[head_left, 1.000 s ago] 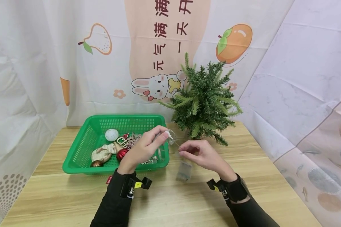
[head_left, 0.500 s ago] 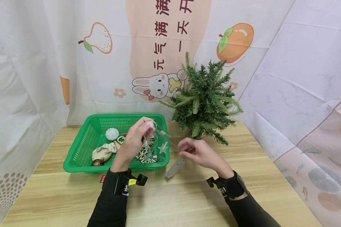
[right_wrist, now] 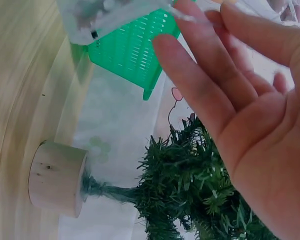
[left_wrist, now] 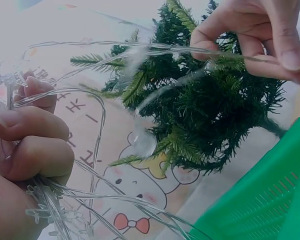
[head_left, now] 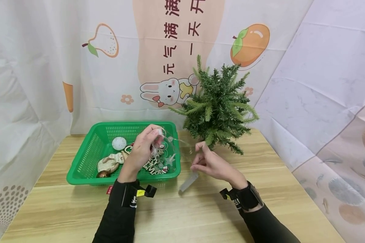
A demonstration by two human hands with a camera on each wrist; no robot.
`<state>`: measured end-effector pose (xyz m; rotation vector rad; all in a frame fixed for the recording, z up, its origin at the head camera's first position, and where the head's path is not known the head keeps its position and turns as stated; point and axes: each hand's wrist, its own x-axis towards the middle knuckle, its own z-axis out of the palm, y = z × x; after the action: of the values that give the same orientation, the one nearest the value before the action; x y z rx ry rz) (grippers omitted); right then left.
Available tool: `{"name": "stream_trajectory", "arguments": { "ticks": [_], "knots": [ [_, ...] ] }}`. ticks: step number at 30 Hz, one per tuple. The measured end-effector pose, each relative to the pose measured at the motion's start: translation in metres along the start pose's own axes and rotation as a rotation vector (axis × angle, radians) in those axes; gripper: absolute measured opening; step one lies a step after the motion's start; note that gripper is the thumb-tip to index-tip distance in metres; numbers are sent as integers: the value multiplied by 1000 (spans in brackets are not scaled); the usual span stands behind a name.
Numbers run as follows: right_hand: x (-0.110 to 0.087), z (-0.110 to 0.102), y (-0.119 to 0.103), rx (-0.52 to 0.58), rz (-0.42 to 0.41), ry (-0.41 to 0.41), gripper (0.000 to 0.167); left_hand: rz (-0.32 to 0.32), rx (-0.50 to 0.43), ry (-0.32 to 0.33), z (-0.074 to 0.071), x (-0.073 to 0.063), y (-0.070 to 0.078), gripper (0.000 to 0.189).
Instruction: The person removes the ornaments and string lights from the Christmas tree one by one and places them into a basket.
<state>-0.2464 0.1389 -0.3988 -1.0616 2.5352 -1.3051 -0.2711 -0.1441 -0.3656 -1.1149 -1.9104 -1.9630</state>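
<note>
My left hand grips a bunched string of clear fairy lights above the right part of the green basket. Loops of transparent wire and clear star-shaped pendants spill out of its curled fingers, as the left wrist view shows. Between the two hands a length of the wire runs across. Its far stretch is pinched by the thumb and fingers of my right hand, with the index finger raised. A translucent battery box hangs tilted just below that pinch, above the wooden table.
A small artificial Christmas tree with a round wooden base stands behind my right hand. Inside the basket lie a white ball, a snowman ornament, a brown ball and several cutout ornaments. A printed curtain hangs behind.
My left hand has moved left over the basket, drawing the wire out between the hands. The battery box has swung to a slant, and my right index finger has lifted.
</note>
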Motion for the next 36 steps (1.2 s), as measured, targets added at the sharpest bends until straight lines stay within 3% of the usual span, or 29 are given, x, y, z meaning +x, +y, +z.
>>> {"name": "stream_trajectory", "arguments": {
  "ticks": [6,9,16,22,26,30,36],
  "knots": [
    [-1,-1,4,-107,46,-138,21,-51,-10,19,-4,-1,-2,38],
    [-1,2,7,-152,42,-203,14,-71,-24,26,-6,-2,-1,40],
    [1,15,15,-251,40,-253,18,-101,-9,11,-7,-2,1,38],
    [4,22,16,-221,51,-285,15,-117,-20,-12,-6,-2,1,38],
    [5,28,17,-201,67,-302,29,-114,-15,-16,-5,-2,1,38],
    [7,39,18,-216,84,-274,44,-105,-22,-29,-3,-2,3,35],
    [11,58,22,-240,36,-231,34,-89,-38,-45,0,-1,5,34]
  ]
}}
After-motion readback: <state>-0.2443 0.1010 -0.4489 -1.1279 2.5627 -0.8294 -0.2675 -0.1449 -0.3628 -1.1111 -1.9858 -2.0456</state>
